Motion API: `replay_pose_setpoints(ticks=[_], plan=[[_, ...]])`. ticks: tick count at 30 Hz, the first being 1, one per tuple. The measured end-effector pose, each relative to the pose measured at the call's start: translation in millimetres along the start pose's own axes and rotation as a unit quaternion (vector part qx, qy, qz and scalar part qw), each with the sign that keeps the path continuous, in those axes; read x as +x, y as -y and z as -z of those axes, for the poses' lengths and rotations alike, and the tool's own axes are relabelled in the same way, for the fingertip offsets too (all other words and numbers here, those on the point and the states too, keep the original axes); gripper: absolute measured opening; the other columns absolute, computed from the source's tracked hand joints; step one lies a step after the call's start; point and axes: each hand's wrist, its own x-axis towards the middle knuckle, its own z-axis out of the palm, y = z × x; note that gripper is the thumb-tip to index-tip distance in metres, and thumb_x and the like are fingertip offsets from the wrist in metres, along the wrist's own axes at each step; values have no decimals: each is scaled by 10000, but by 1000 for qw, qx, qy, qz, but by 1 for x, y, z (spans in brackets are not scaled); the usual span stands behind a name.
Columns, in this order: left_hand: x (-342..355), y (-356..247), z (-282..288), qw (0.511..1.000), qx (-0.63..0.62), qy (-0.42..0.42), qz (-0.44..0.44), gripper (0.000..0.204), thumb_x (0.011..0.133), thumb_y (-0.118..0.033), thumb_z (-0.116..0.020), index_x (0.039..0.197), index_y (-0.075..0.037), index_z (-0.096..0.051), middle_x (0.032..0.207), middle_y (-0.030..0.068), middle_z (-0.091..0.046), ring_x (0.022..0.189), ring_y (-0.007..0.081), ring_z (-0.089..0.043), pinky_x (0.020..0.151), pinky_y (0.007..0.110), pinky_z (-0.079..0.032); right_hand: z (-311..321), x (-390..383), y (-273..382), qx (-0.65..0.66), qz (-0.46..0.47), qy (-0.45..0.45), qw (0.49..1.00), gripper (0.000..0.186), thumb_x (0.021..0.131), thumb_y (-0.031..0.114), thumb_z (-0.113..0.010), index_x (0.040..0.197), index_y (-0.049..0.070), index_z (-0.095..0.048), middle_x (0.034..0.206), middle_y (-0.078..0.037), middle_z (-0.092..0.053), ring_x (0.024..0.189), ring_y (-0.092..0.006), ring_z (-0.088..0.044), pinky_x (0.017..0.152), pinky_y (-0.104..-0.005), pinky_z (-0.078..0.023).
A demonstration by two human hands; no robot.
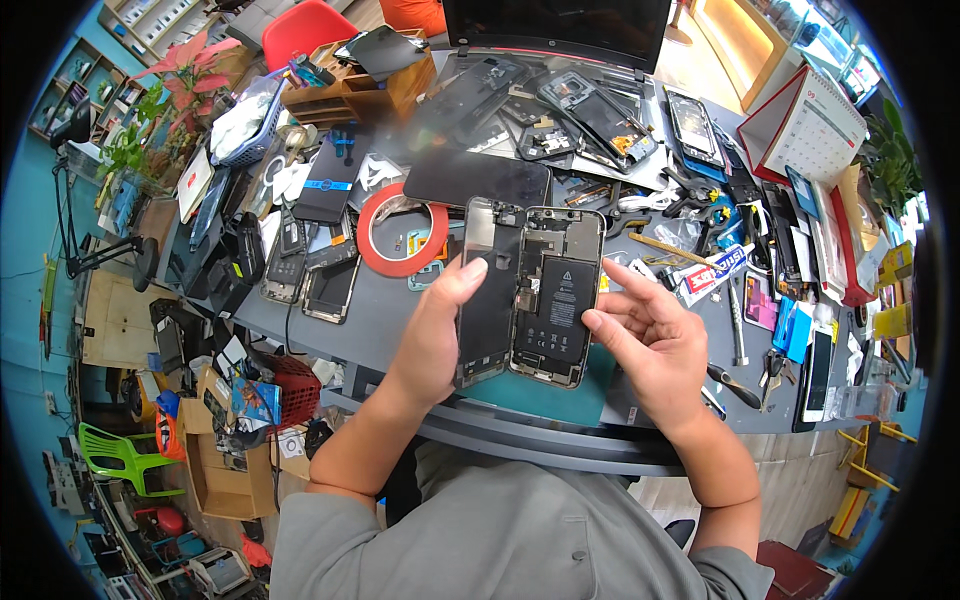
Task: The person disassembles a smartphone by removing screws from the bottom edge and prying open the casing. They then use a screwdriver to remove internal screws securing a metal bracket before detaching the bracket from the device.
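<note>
An opened smartphone is held up over the front of the desk, its two halves side by side like a book. My left hand is closed on the phone's screen assembly, thumb across its inner face. My right hand grips the right edge of the phone body, thumb in front near the black battery. Inside the body, metal shields and the board show above and left of the battery. Whether a cable joins the halves I cannot make out. Below them lies a green mat.
A red tape roll and a dark phone screen lie just beyond the phone. Phone parts crowd the desk's left and back. Pliers, a screwdriver and a white phone sit right. A laptop stands behind.
</note>
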Motion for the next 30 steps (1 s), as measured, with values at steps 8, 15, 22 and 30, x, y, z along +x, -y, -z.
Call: replay_pose_setpoints(ticks=[8,15,22,30], plan=[[-20,18,-1,997,-7,-75,-27,524,1178,-318,-449,1522,52,-589,1401,169,-750,1234,207,-774,1077,375,-621,-2,-3,-3,-80,74,-11,994,475,997,-81,-827,1462,-44,-734,1176,-172,-862,1049,-154,-814,960,-303,-641],[-33,29,-7,992,-3,-100,-77,528,1171,-321,-454,1506,65,-586,1383,180,-748,1219,214,-774,1069,373,-616,-3,-5,-4,-116,117,-17,986,458,981,-76,-844,1429,-35,-759,1143,-159,-872,1013,-150,-829,925,-301,-647],[-33,34,-5,990,-22,-103,-90,521,1167,-332,-471,1489,58,-596,1367,170,-753,1210,209,-775,1074,371,-610,-3,-4,-9,-106,127,-23,986,451,983,-80,-841,1425,-30,-764,1140,-151,-873,1008,-149,-829,917,-299,-649],[-33,35,-3,991,-24,-95,-94,527,1166,-341,-483,1498,52,-594,1376,167,-752,1227,208,-771,1082,370,-605,-4,-5,-8,-124,133,-27,983,450,968,-64,-870,1406,-29,-774,1098,-138,-871,986,-142,-823,902,-296,-646]])
